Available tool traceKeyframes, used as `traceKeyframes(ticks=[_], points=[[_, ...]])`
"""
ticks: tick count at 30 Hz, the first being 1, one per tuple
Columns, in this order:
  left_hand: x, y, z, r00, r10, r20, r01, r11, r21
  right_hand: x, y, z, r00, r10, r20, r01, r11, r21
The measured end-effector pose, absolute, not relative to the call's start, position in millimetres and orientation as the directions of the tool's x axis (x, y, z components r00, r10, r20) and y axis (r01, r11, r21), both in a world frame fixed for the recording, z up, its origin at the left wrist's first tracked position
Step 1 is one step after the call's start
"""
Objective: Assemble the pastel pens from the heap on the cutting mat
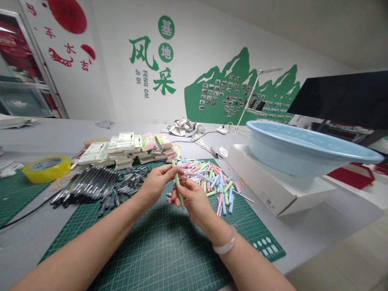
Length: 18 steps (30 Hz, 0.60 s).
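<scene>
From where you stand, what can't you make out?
In the head view:
Slim light-green pen: partly covered by left hand and right hand.
Floor of the blue plastic basin: hidden by its near wall.
Inside the white cardboard box: hidden by its walls.
Wide black screen: cut off by the right edge.
Small wall photos: too tiny.

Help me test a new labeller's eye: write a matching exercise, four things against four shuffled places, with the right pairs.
1. Pale green stick
2. Blue basin
3. Yellow tape roll
4. Pale bangle

A. On the white box
B. Around the right wrist
C. Between the fingers of the left hand and right hand
D. Left of the dark pens

Pairs: 1-C, 2-A, 3-D, 4-B
</scene>
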State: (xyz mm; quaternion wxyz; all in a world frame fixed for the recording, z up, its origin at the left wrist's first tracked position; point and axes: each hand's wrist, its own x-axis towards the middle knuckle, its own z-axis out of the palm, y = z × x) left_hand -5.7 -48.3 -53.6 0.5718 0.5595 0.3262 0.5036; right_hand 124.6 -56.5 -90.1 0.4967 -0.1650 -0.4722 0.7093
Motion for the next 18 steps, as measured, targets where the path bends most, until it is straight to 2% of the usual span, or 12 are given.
traceKeyframes(ticks=[8, 11, 14, 18], points=[[-8, -47, -53, 0.221, 0.954, 0.204, -0.318, -0.127, 0.939, 126, -59, -86, -0.557, 0.813, 0.168, -0.571, -0.228, -0.789], [-10, -41, -55, 0.181, 0.972, 0.151, -0.421, -0.062, 0.905, 130, -58, -82, -0.525, 0.836, 0.158, -0.580, -0.216, -0.785], [-15, -33, -61, 0.068, 0.996, 0.065, -0.541, -0.018, 0.841, 138, -60, -74, -0.505, 0.847, 0.164, -0.558, -0.175, -0.811], [-21, -24, -67, 0.005, 0.998, -0.064, -0.614, 0.053, 0.787, 146, -61, -67, -0.563, 0.809, 0.172, -0.472, -0.143, -0.870]])
